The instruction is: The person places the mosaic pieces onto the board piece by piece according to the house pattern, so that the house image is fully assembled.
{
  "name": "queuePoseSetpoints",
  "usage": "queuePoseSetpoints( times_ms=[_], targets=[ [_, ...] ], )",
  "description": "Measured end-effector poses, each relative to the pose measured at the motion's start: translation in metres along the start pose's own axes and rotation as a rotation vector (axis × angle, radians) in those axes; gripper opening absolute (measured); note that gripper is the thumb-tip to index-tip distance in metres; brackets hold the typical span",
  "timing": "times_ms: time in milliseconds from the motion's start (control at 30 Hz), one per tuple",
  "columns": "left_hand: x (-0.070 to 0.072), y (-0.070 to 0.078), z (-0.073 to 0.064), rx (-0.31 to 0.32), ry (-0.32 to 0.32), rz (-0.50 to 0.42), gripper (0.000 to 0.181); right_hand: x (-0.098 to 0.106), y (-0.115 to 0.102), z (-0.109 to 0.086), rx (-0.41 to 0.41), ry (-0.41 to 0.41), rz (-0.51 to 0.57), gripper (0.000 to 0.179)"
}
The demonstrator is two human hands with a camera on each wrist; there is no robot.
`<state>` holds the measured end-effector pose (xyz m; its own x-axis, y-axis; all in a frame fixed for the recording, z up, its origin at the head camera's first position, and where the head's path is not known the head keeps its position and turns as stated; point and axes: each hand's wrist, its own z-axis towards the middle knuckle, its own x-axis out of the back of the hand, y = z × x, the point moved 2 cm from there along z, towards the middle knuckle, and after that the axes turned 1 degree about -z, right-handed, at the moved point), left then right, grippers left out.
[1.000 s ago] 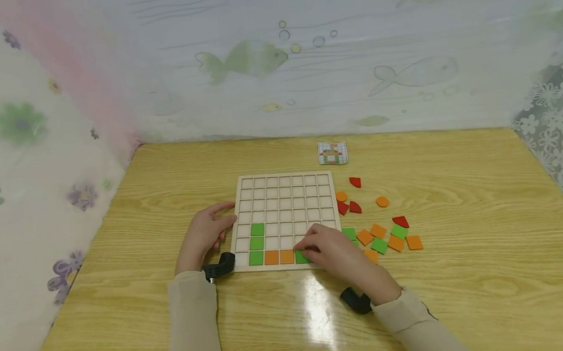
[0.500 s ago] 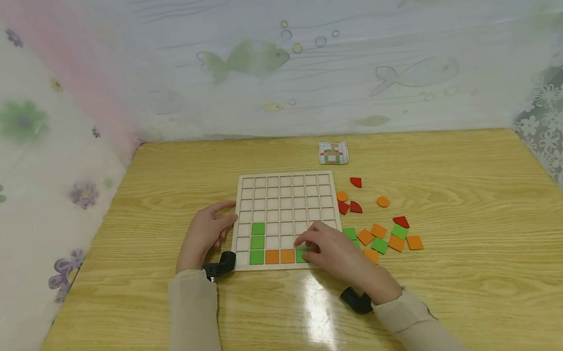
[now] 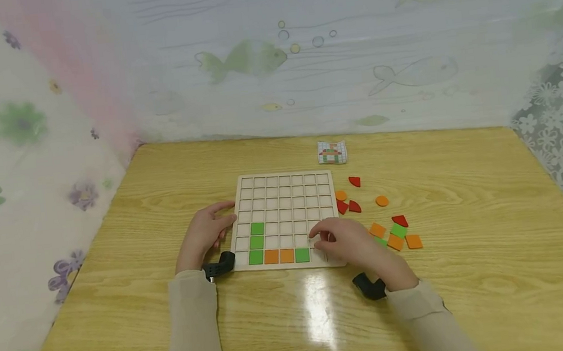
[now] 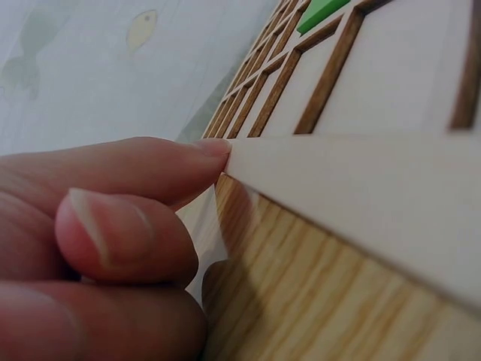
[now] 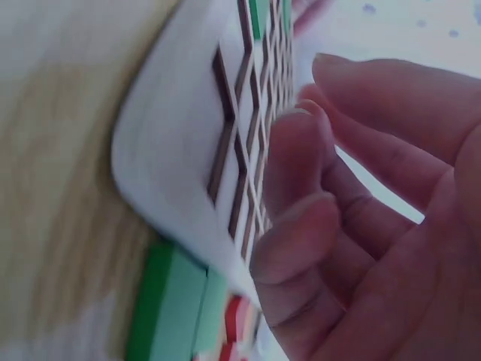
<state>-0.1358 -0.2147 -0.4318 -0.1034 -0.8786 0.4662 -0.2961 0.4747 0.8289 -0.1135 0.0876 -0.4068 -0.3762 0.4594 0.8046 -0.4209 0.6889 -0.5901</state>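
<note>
A pale wooden grid board (image 3: 287,220) lies on the table, with a column of green square tiles (image 3: 257,243) at its lower left. Along the bottom row follow two orange tiles (image 3: 279,256) and a green tile (image 3: 301,255). My left hand (image 3: 204,232) rests beside the board, and in the left wrist view one fingertip (image 4: 214,149) touches its edge. Over the lower right corner hovers my right hand (image 3: 349,242), loosely curved. The right wrist view shows its fingers (image 5: 297,241) apart from the thumb with nothing between them.
Loose orange and green squares (image 3: 395,242) lie right of the board, partly hidden by my right hand. Red quarter-circles (image 3: 354,207) and orange discs (image 3: 382,201) are spread farther back. A small pattern card (image 3: 332,152) lies behind the board; patterned curtains (image 3: 272,74) surround the table.
My right hand has let go of the green tile in the bottom row and moved right, leaving it in its cell. The left hand has stayed at the board's edge.
</note>
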Motion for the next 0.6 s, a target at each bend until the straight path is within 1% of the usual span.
queuePoseSetpoints(
  times_ms=[133, 367, 600],
  targets=[
    [0.0, -0.001, 0.0, -0.002, 0.006, 0.003, 0.037, 0.006, 0.006, -0.001, -0.029, -0.016, 0.01, 0.013],
    [-0.001, -0.003, 0.0, 0.002, 0.01, -0.018, 0.037, 0.016, 0.017, -0.005, -0.057, -0.022, -0.017, 0.01],
    [0.001, -0.002, 0.001, -0.017, 0.004, 0.008, 0.037, 0.026, 0.028, -0.01, -0.071, -0.009, 0.002, 0.013]
  ],
)
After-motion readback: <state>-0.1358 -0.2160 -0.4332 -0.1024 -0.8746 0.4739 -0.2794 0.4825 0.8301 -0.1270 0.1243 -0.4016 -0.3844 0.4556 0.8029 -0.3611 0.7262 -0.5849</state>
